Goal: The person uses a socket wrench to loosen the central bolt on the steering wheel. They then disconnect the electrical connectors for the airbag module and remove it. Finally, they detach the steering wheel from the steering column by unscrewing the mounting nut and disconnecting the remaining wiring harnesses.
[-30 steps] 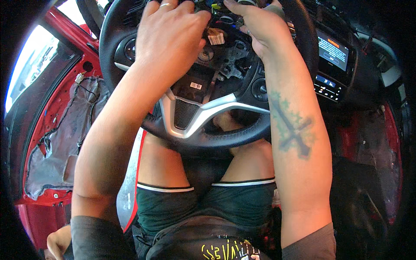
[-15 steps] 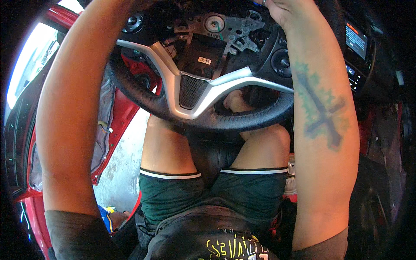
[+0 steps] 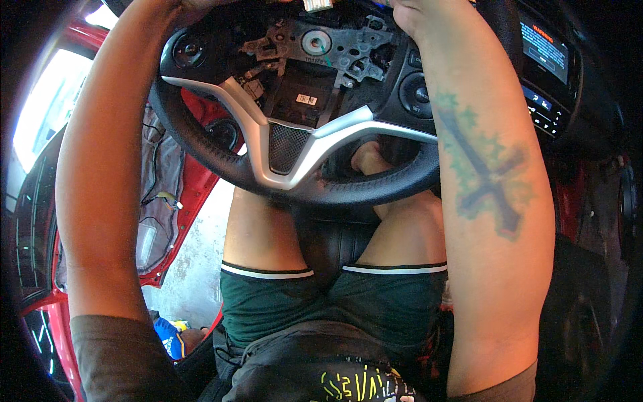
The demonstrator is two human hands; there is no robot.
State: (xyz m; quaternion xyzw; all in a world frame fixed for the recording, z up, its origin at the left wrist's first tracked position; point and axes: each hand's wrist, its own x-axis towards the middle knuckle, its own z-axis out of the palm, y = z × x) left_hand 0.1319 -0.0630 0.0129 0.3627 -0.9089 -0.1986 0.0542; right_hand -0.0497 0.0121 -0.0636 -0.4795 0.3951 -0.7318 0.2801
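Both my arms reach forward over a black steering wheel (image 3: 221,164) with silver trim. Its centre cover is off, baring a metal bracket and the hub nut (image 3: 317,43). My left hand (image 3: 201,5) is at the top edge, beyond the wheel's left button pad (image 3: 189,50); its fingers are cut off by the frame. My right hand (image 3: 407,15) is at the top edge, above the right button pad (image 3: 416,94), its fingers mostly out of sight. Between the hands, a small whitish piece like a connector (image 3: 317,5) shows at the top; I cannot tell whether either hand holds it.
A lit dashboard screen (image 3: 546,50) stands at the right, above a control panel (image 3: 541,107). At the left is an open red car door (image 3: 191,228) with its inner panel off and a loose wire plug (image 3: 175,202). Another person's blue sleeve (image 3: 169,338) shows low outside.
The view has shifted slightly, so the wheel sits further left. The whitish piece has come into sight at the top between my hands. My right hand appears slightly lower and further left.
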